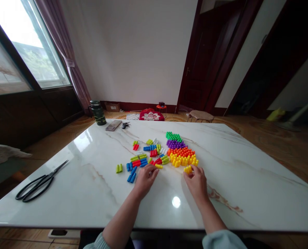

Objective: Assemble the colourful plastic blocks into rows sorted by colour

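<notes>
My left hand (145, 180) is closed, its fingertips at the near end of a lying yellow bullet-shaped plastic piece (159, 166). Between the thumb and fingers of my right hand (196, 182) is a small cluster of upright yellow pieces (187, 169), just in front of the standing yellow rows (181, 160). Behind those rows stand orange pieces (182, 151), then purple pieces (175, 144) and green pieces (173, 136). Left of them lie loose blue pieces (131, 177), red pieces (153, 153), lime pieces (119, 168) and white pieces (163, 151), many side by side in small groups.
Black-handled scissors (37, 185) lie at the left of the white marbled table (92, 204). Along its far left edge are a camouflage flask (98, 113), a phone (113, 125) and keys (125, 125). A stool (201, 116) stands beyond the table.
</notes>
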